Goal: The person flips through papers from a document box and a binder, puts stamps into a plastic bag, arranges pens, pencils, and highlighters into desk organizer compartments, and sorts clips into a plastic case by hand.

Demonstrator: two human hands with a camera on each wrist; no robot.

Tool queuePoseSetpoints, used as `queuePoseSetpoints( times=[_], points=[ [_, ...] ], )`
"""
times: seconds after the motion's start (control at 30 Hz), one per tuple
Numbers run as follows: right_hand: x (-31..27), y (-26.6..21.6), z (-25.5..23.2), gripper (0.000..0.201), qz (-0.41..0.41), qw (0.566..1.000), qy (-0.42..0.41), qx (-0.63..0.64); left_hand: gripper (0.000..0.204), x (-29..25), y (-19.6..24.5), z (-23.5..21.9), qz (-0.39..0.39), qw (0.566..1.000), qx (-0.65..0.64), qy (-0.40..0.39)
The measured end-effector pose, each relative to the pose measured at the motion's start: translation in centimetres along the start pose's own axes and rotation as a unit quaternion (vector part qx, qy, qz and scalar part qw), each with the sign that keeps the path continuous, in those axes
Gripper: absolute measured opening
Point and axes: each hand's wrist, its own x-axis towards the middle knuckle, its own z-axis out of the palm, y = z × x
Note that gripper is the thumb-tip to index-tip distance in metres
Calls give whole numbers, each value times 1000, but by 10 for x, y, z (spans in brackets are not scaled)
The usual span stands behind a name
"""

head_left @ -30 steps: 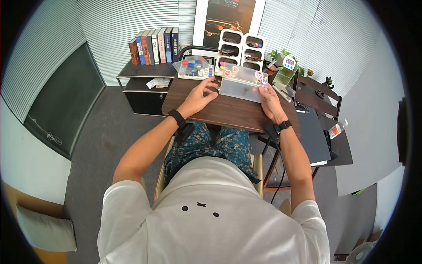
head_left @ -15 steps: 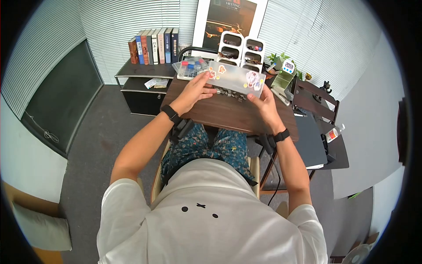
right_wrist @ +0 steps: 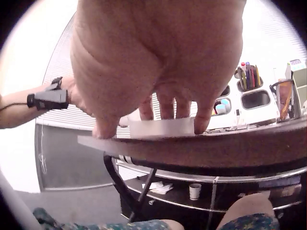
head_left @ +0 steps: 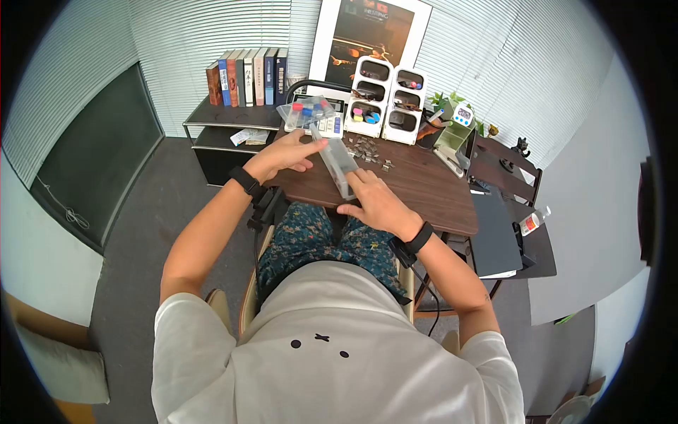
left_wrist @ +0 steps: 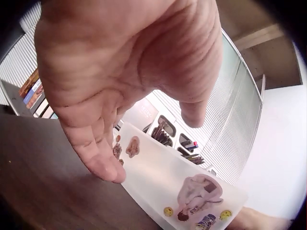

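A translucent plastic box (head_left: 337,161) stands tilted on the brown desk (head_left: 424,191), its stickered face showing in the left wrist view (left_wrist: 168,182). At its far end, my left hand (head_left: 282,153) touches it with spread, fairly straight fingers (left_wrist: 103,165); the thumb stands apart. My right hand (head_left: 381,201) grips the near end, thumb on one side and fingers across the other; in the right wrist view the box's edge (right_wrist: 160,128) shows between them. Small metal pieces (head_left: 364,148) lie loose on the desk just beyond the box.
Behind are a white calculator (head_left: 330,127), a clear case with coloured items (head_left: 311,109) and a white organizer (head_left: 367,113). A green holder with a timer (head_left: 462,115) stands at the right. Books (head_left: 247,78) line the left cabinet.
The box has turned from lying crosswise to pointing toward the body and moved left. My right hand has come left and nearer; my left hand has shifted left. The metal pieces are now uncovered.
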Motion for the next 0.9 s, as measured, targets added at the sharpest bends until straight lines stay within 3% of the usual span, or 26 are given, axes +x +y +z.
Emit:
queuePoseSetpoints(
  times=[0.1,0.23,0.3,0.33,0.4,0.43,0.53,0.67,0.73,0.83,0.9],
  points=[
    [3,-1,-7,36,-39,993,48,98,114,1,3,2,26,998,50,-33],
    [-1,40,-17,26,13,992,122,6,118,6,-22,18,35,994,103,1],
    [-8,72,-14,28,81,985,146,-30,102,17,-44,20,197,972,114,55],
    [-13,79,-13,28,82,985,147,-31,102,17,-43,18,197,972,114,55],
    [-19,92,-10,26,128,979,154,-38,77,17,-38,11,98,992,67,-29],
    [-20,94,-9,26,129,979,156,-39,77,15,-36,8,99,992,69,-30],
    [-23,100,-4,26,157,980,121,-32,52,14,-40,-4,136,978,157,36],
    [-15,102,-1,24,167,980,84,-71,47,14,-52,-11,153,980,122,35],
    [-12,98,-2,23,178,978,69,-87,43,11,-55,-4,204,977,26,53],
    [-8,79,-2,19,172,973,102,-113,43,16,-64,-7,169,984,-12,47],
    [-5,59,-7,11,107,969,157,-157,41,25,-74,-7,195,979,4,63]
  ],
)
